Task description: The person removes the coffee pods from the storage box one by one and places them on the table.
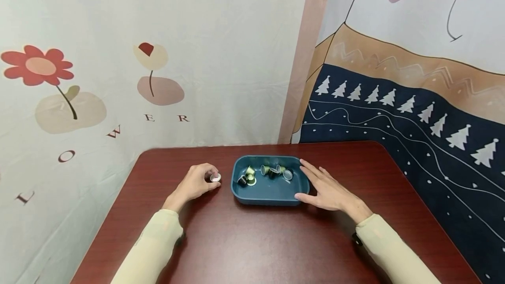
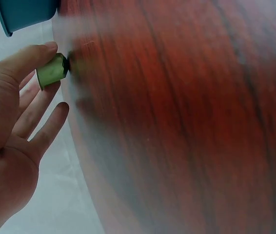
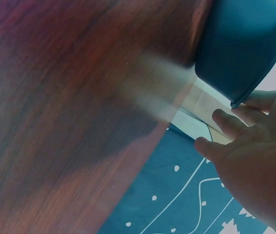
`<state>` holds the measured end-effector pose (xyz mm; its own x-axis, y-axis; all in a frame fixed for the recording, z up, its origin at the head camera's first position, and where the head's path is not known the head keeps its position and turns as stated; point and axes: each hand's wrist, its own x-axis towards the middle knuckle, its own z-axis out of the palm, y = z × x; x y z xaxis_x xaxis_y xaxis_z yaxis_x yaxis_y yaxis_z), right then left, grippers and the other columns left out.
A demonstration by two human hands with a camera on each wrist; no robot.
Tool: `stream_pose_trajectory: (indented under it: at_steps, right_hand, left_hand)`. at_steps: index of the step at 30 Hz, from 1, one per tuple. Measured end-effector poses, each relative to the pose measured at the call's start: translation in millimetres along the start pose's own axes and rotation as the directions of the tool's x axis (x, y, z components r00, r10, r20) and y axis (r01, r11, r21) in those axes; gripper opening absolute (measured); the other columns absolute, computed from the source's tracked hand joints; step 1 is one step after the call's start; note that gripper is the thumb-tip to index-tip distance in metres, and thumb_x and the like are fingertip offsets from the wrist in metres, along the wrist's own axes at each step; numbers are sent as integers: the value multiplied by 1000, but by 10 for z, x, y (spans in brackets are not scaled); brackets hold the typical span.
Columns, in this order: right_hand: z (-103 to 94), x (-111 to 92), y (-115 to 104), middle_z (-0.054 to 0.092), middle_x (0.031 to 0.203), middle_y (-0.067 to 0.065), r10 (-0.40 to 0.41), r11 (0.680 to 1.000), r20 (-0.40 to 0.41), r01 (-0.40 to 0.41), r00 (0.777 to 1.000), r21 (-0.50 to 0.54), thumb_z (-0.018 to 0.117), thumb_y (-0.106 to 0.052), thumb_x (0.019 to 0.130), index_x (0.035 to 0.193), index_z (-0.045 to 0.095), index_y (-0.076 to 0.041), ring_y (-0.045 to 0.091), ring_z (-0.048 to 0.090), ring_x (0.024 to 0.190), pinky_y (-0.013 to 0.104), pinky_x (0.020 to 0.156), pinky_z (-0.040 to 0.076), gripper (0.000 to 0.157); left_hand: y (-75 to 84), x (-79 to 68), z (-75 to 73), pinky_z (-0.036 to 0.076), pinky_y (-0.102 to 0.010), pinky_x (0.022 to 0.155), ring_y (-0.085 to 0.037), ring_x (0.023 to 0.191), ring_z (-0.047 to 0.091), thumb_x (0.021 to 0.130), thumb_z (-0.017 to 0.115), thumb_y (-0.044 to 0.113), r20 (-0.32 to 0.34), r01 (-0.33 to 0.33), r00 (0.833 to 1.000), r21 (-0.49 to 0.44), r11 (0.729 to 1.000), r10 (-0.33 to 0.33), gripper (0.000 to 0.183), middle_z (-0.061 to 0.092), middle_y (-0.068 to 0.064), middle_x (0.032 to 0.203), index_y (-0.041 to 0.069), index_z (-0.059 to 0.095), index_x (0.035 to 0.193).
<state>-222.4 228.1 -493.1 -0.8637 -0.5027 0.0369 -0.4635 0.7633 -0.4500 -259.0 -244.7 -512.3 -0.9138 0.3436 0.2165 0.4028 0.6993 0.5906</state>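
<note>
A green coffee capsule (image 2: 52, 71) is pinched between the thumb and fingers of my left hand (image 1: 199, 181), close over the table left of a blue tray (image 1: 268, 198). Its pale lid faces up in the head view, while the left wrist view shows its green side and dark base. My right hand (image 1: 325, 187) rests at the tray's right end, with straight, spread fingers along the rim. Inside the tray lie several small capsules, among them a green capsule (image 1: 264, 170) on its side and a capsule with its grey lid (image 1: 288, 174) upward.
The tray stands on a dark red wooden table (image 1: 260, 240), near its back edge. Behind the table hangs a pale printed curtain (image 1: 229, 56), and a navy cloth with white trees (image 1: 394, 117) hangs at the right.
</note>
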Motion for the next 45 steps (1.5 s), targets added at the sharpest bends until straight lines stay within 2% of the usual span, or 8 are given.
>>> stream_pose_trajectory:
  at_steps: [11, 16, 23, 33, 36, 37, 40, 45]
  right_hand:
    - [-1, -6, 2, 23, 190, 7, -6, 1000, -6, 6, 1000, 0, 72, -69, 102, 176, 37, -5, 41, 38, 171, 73, 140, 19, 104]
    - [5, -6, 1, 23, 191, 6, -5, 1000, -5, 5, 1000, 3, 72, -70, 102, 176, 37, -5, 40, 38, 171, 73, 141, 19, 105]
    - [6, -1, 5, 23, 191, 5, -9, 1000, -8, 9, 1000, 5, 72, -70, 102, 176, 36, -6, 40, 38, 171, 73, 141, 19, 105]
    - [20, -7, 21, 23, 190, 6, -5, 1000, -11, 5, 1000, 9, 71, -70, 102, 176, 36, -6, 40, 38, 171, 73, 140, 20, 104]
    - [21, -11, 19, 23, 190, 6, -4, 1000, -11, 4, 1000, 11, 72, -70, 101, 176, 37, -6, 41, 38, 170, 73, 140, 20, 104]
    - [21, -12, 18, 23, 190, 6, -4, 1000, -11, 4, 1000, 12, 72, -70, 101, 176, 37, -6, 41, 38, 171, 73, 140, 19, 104]
    - [21, -13, 16, 23, 190, 6, -6, 1000, -11, 6, 1000, 16, 72, -70, 101, 176, 37, -6, 41, 38, 171, 73, 140, 19, 105]
    - [21, -10, 18, 23, 191, 6, -13, 1000, -12, 13, 1000, 18, 72, -69, 102, 176, 36, -6, 40, 38, 171, 73, 140, 19, 104]
  left_hand:
    - [17, 105, 26, 63, -34, 89, -13, 91, 78, 88, 98, 8, 25, 65, 998, -32, 997, -64, 29, 81, -6, 105, 10, 79, 110]
    - [26, 120, 38, 66, -42, 95, -20, 99, 82, 88, 97, 7, 29, 73, 997, -55, 996, -71, 44, 83, -12, 117, 3, 77, 127]
    - [-1, 106, 52, 66, -54, 105, -33, 114, 83, 87, 99, 11, 34, 40, 999, -57, 998, -38, 63, 81, -19, 130, -2, 71, 143]
    - [2, 74, 38, 56, -62, 120, -40, 142, 68, 89, 99, 26, 21, 22, 1000, 2, 1000, -22, 79, 71, -19, 153, 3, 64, 155]
    - [4, 63, 27, 52, -67, 122, -43, 146, 63, 90, 97, 36, -4, -15, 1000, 10, 1000, 15, 80, 67, -20, 157, 4, 64, 155]
    - [-43, 65, 42, 52, -62, 123, -41, 147, 63, 91, 96, 40, -24, -41, 999, 8, 999, 41, 80, 67, -19, 157, 4, 65, 155]
    - [-40, 61, 38, 51, -65, 124, -44, 149, 60, 93, 92, 47, -44, -71, 996, 19, 997, 72, 81, 65, -21, 158, 4, 64, 156]
    - [50, 70, 6, 42, -71, 130, -47, 159, 50, 97, 89, 42, -18, -22, 1000, 41, 999, 22, 80, 56, -23, 168, 4, 59, 161]
